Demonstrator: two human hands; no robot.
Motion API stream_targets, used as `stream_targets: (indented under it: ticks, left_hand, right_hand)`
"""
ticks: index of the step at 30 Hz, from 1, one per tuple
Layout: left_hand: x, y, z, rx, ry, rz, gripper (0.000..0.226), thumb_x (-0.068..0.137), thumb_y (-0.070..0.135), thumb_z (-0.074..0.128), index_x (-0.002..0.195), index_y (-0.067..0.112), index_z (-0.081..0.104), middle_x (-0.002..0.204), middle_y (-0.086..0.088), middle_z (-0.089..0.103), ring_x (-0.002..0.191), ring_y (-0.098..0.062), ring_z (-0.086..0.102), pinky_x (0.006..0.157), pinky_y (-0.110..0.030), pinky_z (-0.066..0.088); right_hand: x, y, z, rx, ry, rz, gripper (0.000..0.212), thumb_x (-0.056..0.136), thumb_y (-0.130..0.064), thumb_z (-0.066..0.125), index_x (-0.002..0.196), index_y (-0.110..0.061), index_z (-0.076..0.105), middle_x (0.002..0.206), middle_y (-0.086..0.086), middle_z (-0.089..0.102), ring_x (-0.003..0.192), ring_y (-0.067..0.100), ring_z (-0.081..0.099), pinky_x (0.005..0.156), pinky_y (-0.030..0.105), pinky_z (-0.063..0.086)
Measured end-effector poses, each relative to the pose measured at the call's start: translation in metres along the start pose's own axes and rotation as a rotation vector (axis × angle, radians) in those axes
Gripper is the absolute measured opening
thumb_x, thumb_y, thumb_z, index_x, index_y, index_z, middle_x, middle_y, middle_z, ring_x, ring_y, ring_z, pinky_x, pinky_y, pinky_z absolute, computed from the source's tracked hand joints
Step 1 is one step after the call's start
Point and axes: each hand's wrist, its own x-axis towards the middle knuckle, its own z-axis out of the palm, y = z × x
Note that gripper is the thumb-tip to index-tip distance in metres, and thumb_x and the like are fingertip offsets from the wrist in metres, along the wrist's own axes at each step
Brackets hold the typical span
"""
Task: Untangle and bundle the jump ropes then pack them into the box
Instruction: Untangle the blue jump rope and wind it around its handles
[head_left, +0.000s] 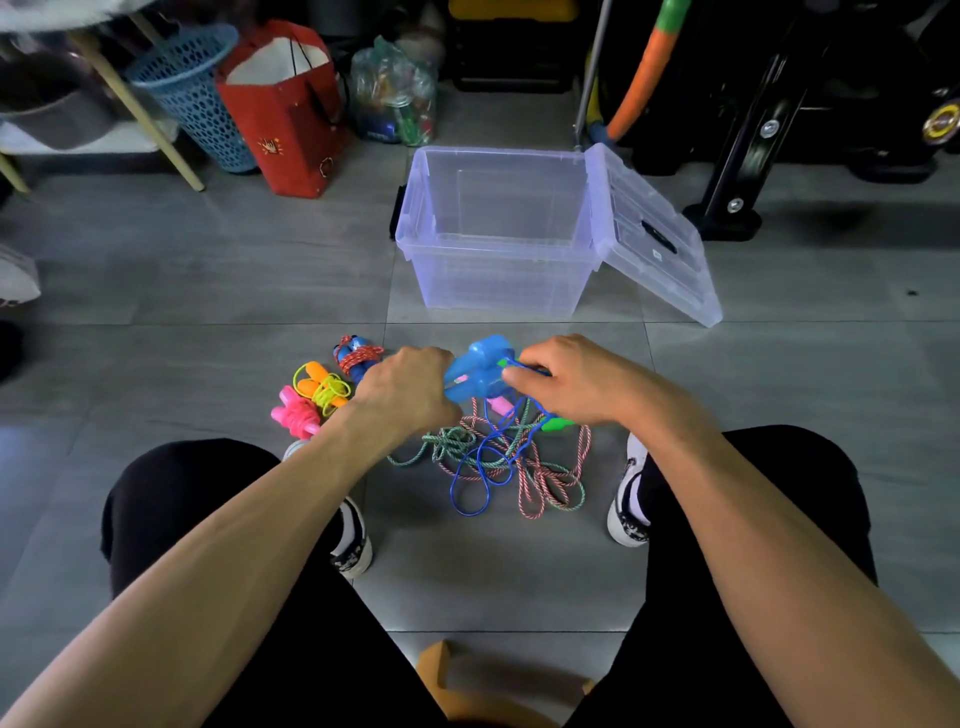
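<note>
Hands low over grey floor tiles (208, 270), between two knees in black trousers. Left hand (408, 387) curled round the near end of the blue jump-rope handles (480, 371), fingers wrapped and hidden beneath. Right hand (563, 376) pinching the thin blue cord (485, 467) just beside the handles' far end, thumb and fingertips closed on it. Cord trailing down from there into a loose tangle on the tiles — mixed with a red-and-white braided rope (540, 486) and a green braided rope (449, 441), loops crossing over one another; a pink handle (501, 405) and a green handle (558, 425) poking out under the right hand. Left of the hands, three bundles already wound and lying side by side: pink bundle (296, 413), orange handles with yellow cord (319, 387), blue handles with red cord (358, 356). Clear plastic box (498, 280) farther out on the tiles, open, nothing visible inside — lid (654, 239) leaning against its right side. White-and-black sneakers (631, 493) planted either side of the tangle.
</note>
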Motion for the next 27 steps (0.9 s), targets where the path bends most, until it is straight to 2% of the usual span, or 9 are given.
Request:
stream_targets:
  ticks: [3, 6, 9, 12, 16, 19, 22, 24, 27]
  left_hand:
    - [0.004, -0.009, -0.006, -0.36, 0.003, -0.1, 0.021, 0.073, 0.023, 0.07, 0.079, 0.015, 0.051, 0.064, -0.002, 0.057, 0.046, -0.021, 0.054, 0.045, -0.024, 0.042]
    - [0.004, -0.012, -0.011, -0.565, 0.048, -0.098, 0.016, 0.073, 0.017, 0.07, 0.081, 0.014, 0.057, 0.053, -0.002, 0.052, 0.034, -0.018, 0.045, 0.038, -0.023, 0.042]
    - [-0.002, -0.009, -0.016, -0.522, 0.031, 0.012, 0.018, 0.072, 0.018, 0.072, 0.079, 0.015, 0.055, 0.055, 0.003, 0.049, 0.042, -0.018, 0.046, 0.042, -0.028, 0.047]
    - [-0.01, -0.005, -0.02, -0.503, -0.031, 0.098, 0.023, 0.071, 0.015, 0.072, 0.072, 0.016, 0.049, 0.051, 0.007, 0.045, 0.041, -0.016, 0.043, 0.041, -0.025, 0.041]
    - [-0.015, -0.004, -0.028, -0.746, -0.148, 0.132, 0.018, 0.077, 0.004, 0.068, 0.079, 0.015, 0.053, 0.045, -0.001, 0.046, 0.034, -0.017, 0.039, 0.038, -0.022, 0.036]
    - [-0.018, -0.009, -0.033, -1.041, -0.274, 0.091, 0.021, 0.075, 0.004, 0.071, 0.09, 0.012, 0.058, 0.045, -0.006, 0.04, 0.031, -0.015, 0.032, 0.037, -0.021, 0.032]
    - [-0.015, -0.015, -0.031, -1.298, -0.362, 0.062, 0.048, 0.058, 0.018, 0.075, 0.099, 0.008, 0.051, 0.041, -0.003, 0.036, 0.028, -0.013, 0.026, 0.037, -0.02, 0.029]
    - [-0.014, -0.014, -0.029, -1.361, -0.37, 0.032, 0.049, 0.06, 0.016, 0.074, 0.1, 0.013, 0.047, 0.042, -0.002, 0.035, 0.028, -0.012, 0.025, 0.037, -0.02, 0.028]
    - [-0.012, -0.01, -0.027, -1.431, -0.37, -0.035, 0.033, 0.07, 0.016, 0.067, 0.094, 0.014, 0.045, 0.045, 0.0, 0.033, 0.029, -0.01, 0.024, 0.039, -0.02, 0.021]
  right_hand:
    - [0.003, 0.012, -0.005, 0.122, 0.003, 0.213, 0.045, 0.101, -0.035, 0.039, 0.071, -0.004, 0.054, 0.071, 0.008, 0.068, 0.072, 0.028, 0.069, 0.063, 0.031, 0.048]
    - [0.008, 0.025, -0.003, -0.061, -0.163, 0.358, 0.03, 0.094, -0.028, 0.048, 0.083, -0.007, 0.066, 0.087, 0.009, 0.073, 0.077, 0.025, 0.065, 0.066, 0.028, 0.045]
    - [0.009, 0.03, 0.002, -0.19, -0.15, 0.392, 0.051, 0.091, -0.042, 0.059, 0.126, -0.006, 0.05, 0.114, 0.012, 0.058, 0.107, 0.029, 0.058, 0.079, 0.032, 0.044]
    - [0.015, 0.023, 0.004, 0.058, -0.003, 0.195, 0.071, 0.09, -0.032, 0.064, 0.149, -0.014, 0.028, 0.145, 0.008, 0.046, 0.131, 0.021, 0.046, 0.1, 0.027, 0.038]
    - [0.027, 0.014, 0.021, 0.475, 0.111, 0.035, 0.019, 0.095, -0.017, 0.054, 0.109, -0.027, 0.061, 0.098, -0.005, 0.064, 0.09, 0.013, 0.057, 0.097, 0.041, 0.044]
    - [0.027, 0.007, 0.021, 0.764, 0.154, 0.014, 0.022, 0.099, -0.011, 0.047, 0.089, -0.022, 0.064, 0.075, -0.006, 0.067, 0.084, 0.014, 0.064, 0.093, 0.036, 0.048]
    - [0.023, -0.006, 0.019, 1.031, 0.191, 0.061, 0.028, 0.105, -0.016, 0.037, 0.087, -0.012, 0.058, 0.058, 0.001, 0.05, 0.056, 0.018, 0.057, 0.063, 0.029, 0.052]
    - [0.024, -0.009, 0.024, 0.804, 0.288, 0.067, 0.028, 0.105, -0.024, 0.035, 0.091, -0.013, 0.055, 0.061, 0.003, 0.044, 0.051, 0.015, 0.044, 0.056, 0.03, 0.04]
    - [0.022, -0.012, 0.036, 0.314, 0.288, 0.053, 0.033, 0.104, -0.04, 0.03, 0.102, -0.013, 0.048, 0.073, 0.006, 0.053, 0.072, 0.028, 0.053, 0.069, 0.04, 0.044]
